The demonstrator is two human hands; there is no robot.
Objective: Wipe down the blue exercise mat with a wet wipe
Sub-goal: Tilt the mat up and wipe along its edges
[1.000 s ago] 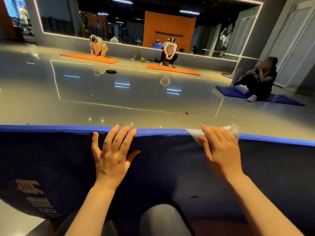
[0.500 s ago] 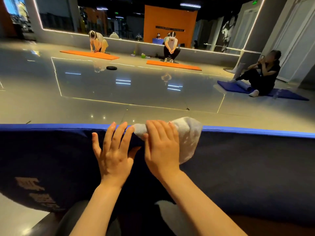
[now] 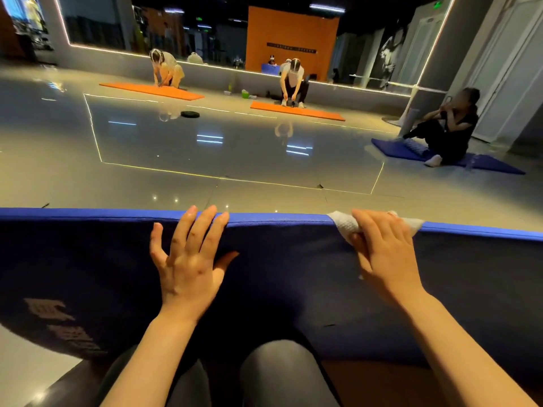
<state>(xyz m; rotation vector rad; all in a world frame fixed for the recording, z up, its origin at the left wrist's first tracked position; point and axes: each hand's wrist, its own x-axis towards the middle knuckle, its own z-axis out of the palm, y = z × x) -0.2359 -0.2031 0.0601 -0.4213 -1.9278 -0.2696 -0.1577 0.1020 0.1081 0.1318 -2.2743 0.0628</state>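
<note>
Two hands on the blue mat [image 3: 293, 277] and we're live; the mat stands raised across the person's knees [image 3: 282, 374], its bright top edge running the full width of the view; over on the left, the left hand [image 3: 188, 268] lies flat against the dark face, fingers straight and spread, tips reaching the top edge, gripping nothing; across to the right, the right hand [image 3: 385, 254] has its fingers curled over a bunched white wipe [image 3: 346, 224], pressing it on the top edge; beyond the mat, a glossy floor [image 3: 205, 160], two orange mats [image 3: 152, 90] with people kneeling, and far right someone seated on another blue mat [image 3: 390, 148].
</note>
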